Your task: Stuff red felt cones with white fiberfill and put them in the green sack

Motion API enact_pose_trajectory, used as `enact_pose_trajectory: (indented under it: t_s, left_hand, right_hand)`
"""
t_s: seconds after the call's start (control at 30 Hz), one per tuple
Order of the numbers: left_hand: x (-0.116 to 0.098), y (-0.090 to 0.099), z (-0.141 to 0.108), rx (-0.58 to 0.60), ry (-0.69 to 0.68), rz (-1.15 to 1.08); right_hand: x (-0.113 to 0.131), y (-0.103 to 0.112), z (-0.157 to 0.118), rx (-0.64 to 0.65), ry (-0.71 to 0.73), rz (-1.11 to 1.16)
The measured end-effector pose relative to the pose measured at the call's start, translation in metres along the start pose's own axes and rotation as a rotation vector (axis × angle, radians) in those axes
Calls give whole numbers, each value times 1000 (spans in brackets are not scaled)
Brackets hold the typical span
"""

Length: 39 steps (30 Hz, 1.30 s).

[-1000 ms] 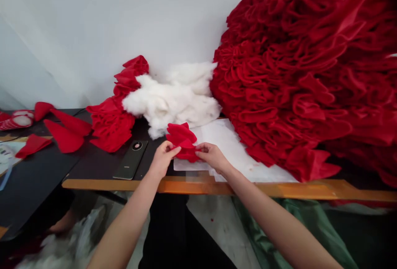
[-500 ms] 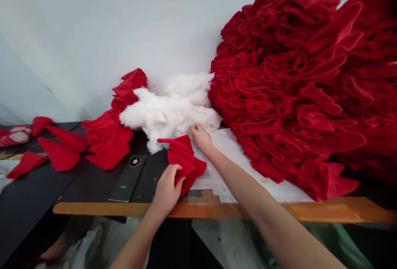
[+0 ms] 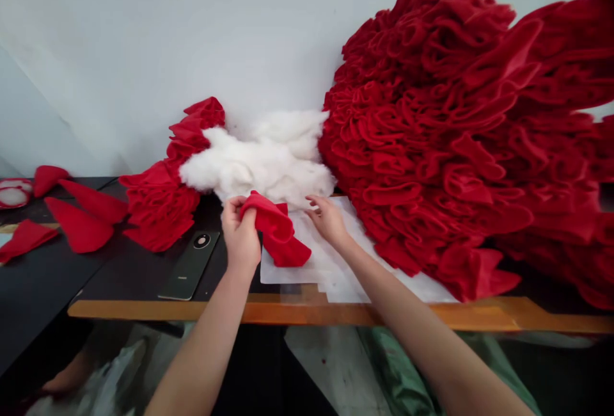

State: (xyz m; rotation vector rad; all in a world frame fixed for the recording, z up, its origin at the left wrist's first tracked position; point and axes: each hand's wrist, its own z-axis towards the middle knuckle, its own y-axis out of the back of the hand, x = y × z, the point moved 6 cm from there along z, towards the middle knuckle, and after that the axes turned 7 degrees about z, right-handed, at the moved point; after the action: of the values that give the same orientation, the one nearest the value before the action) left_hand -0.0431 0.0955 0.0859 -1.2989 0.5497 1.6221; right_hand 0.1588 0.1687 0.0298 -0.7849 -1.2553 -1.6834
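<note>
I had my left grip (image 3: 241,235) shut on the red felt (image 3: 277,230), holding it up with its end on the white paper (image 3: 288,272), while my right grip (image 3: 329,221) lay open on the paper, maybe to keep it still.

The left forearm (image 3: 204,345) and right forearm (image 3: 422,345) are bare, slim and smooth, tapering to a left hand (image 3: 241,235) and a right hand (image 3: 327,219) with slender fingers. Between the arms shows a black garment (image 3: 254,371), plain and matte — its cut is lost in the dark.
</note>
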Motion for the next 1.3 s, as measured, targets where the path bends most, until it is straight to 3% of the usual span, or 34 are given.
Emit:
enact_pose_trajectory:
  t_s: [0.07, 0.1, 0.13, 0.2, 0.23, 0.27, 0.3, 0.4, 0.53, 0.6, 0.73, 0.83, 0.93, 1.03, 1.17, 1.3]
  left_hand:
    - [8, -18, -12, 93, 68, -2]
    - [13, -25, -18, 202, 113, 20]
    - [19, -32, -25, 357, 156, 62]
    - [29, -45, -41, 782, 220, 164]
    - [33, -47, -44, 924, 230, 192]
    - [35, -47, -40, 981, 211, 213]
    - [36, -48, -29, 934, 155, 247]
    - [38, -56, 17, 570, -136, 564]
    - [65, -91, 41, 549, -211, 661]
    - [72, -96, 40, 556, -232, 678]
    - [58, -78, 21, 482, -284, 721]
    - [33, -66, -11, 375, -370, 827]
    - [26, -72, -45, 393, -399, 1046]
    - [33, -76, -62, 390, -354, 1132]
    - [28, -71, -68, 326, -429, 893]
    - [2, -56, -84, 246, -603, 719]
  right_hand:
    - [8, -14, 8, 46, 38, -82]
    - [10, -21, 13, 69, 46, -107]
    - [11, -25, 19, 83, 47, -114]
    - [9, -28, 28, 81, 45, -90]
    - [7, -27, 31, 78, 43, -72]
    - [4, -25, 33, 78, 37, -46]
    - [1, -23, 34, 79, 26, -16]
    - [-5, -18, 31, 84, -32, 103]
    - [3, -8, 18, 81, -89, 305]
    - [10, 7, 8, 77, -99, 412]
    - [10, 54, -23, 5, -138, 618]
    - [-5, 72, -54, 2, -231, 758]
    - [-21, 61, -81, 25, -304, 746]
    - [-25, 44, -95, -58, -270, 582]
    - [6, 27, -96, -178, 0, 311]
    - [34, 7, -88, -135, 103, 438]
